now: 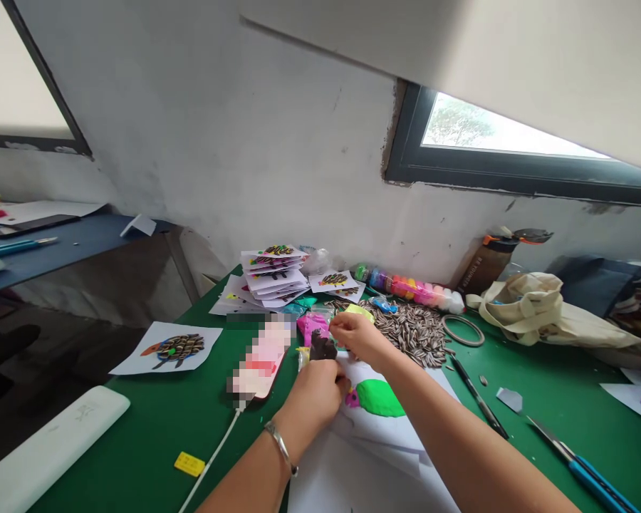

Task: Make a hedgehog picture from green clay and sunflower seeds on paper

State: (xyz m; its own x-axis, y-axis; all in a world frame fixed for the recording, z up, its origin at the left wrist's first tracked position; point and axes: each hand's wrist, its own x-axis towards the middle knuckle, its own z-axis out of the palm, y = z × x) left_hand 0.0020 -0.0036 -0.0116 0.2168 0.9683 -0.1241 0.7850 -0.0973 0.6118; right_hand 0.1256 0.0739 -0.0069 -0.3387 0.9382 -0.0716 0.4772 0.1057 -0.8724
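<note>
My left hand (318, 388), with a silver bangle on its wrist, is closed around the lower end of a dark brown, clay-like lump (323, 347). Just above and to the right, my right hand (357, 336) has its fingers pinched together beside the lump; whatever they hold is hidden. Below both hands lies a white paper (363, 431) bearing a flat green clay shape (379, 397) with a small pink clay head (352, 399). Pink clay in a packet (314, 324) sits right behind the dark lump.
Sunflower seeds (414, 331) are heaped behind my right hand, near colourful clay tubs (406, 286). A phone (264, 356) with a cable lies left. Stacked picture cards (274, 278) stand at the back. An open blue craft knife (582, 463) and a pen (478, 395) lie right.
</note>
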